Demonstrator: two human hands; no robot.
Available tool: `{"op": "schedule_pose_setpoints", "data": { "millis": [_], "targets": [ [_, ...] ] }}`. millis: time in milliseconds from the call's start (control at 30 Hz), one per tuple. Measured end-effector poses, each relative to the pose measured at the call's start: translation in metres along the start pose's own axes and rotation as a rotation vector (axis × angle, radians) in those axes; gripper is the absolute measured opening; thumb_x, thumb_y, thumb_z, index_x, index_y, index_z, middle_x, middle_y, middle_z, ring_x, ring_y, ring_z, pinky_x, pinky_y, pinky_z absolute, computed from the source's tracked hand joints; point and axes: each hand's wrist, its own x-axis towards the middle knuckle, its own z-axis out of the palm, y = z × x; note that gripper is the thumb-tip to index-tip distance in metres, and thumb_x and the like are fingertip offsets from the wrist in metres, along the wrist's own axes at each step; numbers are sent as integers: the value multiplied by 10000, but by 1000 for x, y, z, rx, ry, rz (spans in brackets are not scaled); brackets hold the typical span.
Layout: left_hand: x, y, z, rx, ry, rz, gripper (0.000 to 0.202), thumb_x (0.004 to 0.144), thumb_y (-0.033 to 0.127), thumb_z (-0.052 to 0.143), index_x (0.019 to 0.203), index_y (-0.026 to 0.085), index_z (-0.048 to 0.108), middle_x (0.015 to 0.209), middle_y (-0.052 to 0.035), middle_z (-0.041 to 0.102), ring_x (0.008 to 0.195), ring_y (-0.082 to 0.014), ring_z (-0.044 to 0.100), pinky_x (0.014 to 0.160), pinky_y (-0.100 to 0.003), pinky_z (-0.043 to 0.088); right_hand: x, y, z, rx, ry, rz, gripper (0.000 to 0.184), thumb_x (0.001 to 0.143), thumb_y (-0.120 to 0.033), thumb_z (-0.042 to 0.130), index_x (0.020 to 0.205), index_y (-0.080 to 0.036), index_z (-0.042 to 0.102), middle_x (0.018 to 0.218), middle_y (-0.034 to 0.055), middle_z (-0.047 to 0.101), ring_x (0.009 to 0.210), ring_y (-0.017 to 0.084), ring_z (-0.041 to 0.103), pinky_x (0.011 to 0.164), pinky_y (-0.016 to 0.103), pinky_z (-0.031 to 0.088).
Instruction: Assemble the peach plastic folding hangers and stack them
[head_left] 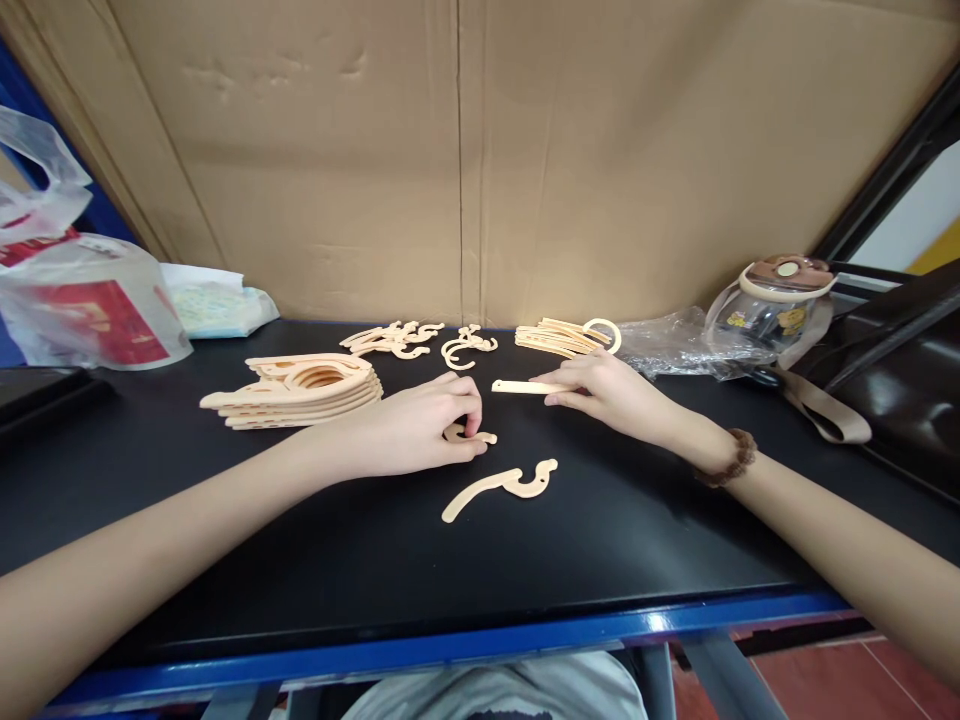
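My left hand (424, 425) is closed, thumb and fingers pinched around a small curved cream plastic hook piece (486, 438), mostly hidden beneath the fingers. In my right hand (611, 392) is a flat cream plastic strip (517, 387) with a small hole near its free end; it points left, towards my left hand. Nearer the table's front edge lies a loose curved plastic hanger hook (495, 488) with a long tail. Behind my right hand rests a bundle of cream strips (551, 337) with a ring-shaped piece (613, 332) at its right end.
Left of my hands is a stack of cream hanger pieces (300, 400). Two small heaps of hooks (394, 338) lie at the back. A plastic bag (90, 300) and tissue pack (217, 302) stand left; clear wrap (675, 345), a transparent bottle (776, 310) and dark bag (892, 370) are right.
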Motion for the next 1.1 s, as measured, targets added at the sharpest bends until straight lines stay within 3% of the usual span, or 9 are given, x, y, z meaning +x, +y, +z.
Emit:
{"op": "schedule_pose_setpoints", "data": {
  "millis": [167,300,433,567,700,933,1100],
  "targets": [
    [5,-8,7,-89,108,-128,266,896,466,437,831,216,502,821,-10,545,755,-178,508,641,-282,362,0,-2,-1,45,23,-27,311,928,-360,517,1187,-242,643,860,32,673,783,185,575,730,307,414],
    [8,-6,7,-183,169,-248,269,912,460,371,804,221,431,659,30,463,607,-156,429,570,-279,315,0,-4,-1,90,27,-31,295,926,-362,521,1155,-241,663,802,24,654,740,173,560,715,294,405],
    [9,-2,10,-229,198,-326,277,916,458,334,830,221,449,725,20,518,672,-173,493,610,-292,345,1,-6,-1,166,29,-45,275,916,-363,540,1115,-239,684,773,14,648,700,158,540,691,279,399],
    [10,-1,9,-160,133,-310,282,903,333,279,705,207,435,694,10,526,694,-185,526,669,-312,362,1,-7,1,228,49,-52,267,902,-364,565,1097,-239,697,758,10,649,670,147,520,672,270,391],
    [11,-1,8,-190,122,-284,285,877,297,265,655,201,417,657,10,512,650,-170,516,638,-295,357,1,-8,2,283,38,-47,284,898,-371,570,1112,-232,695,781,19,659,673,145,514,668,266,386],
    [14,1,13,-85,143,-245,408,780,488,558,607,199,328,533,63,394,506,-111,365,505,-243,270,0,-9,3,314,18,-41,325,905,-405,549,1161,-248,671,788,18,658,681,143,502,660,262,368],
    [13,-3,16,-122,158,-161,455,843,537,497,604,189,329,534,64,366,515,-99,345,501,-232,247,0,-11,3,320,11,-84,311,904,-387,559,1165,-261,667,782,12,660,695,146,506,697,274,364]
  ]
}}
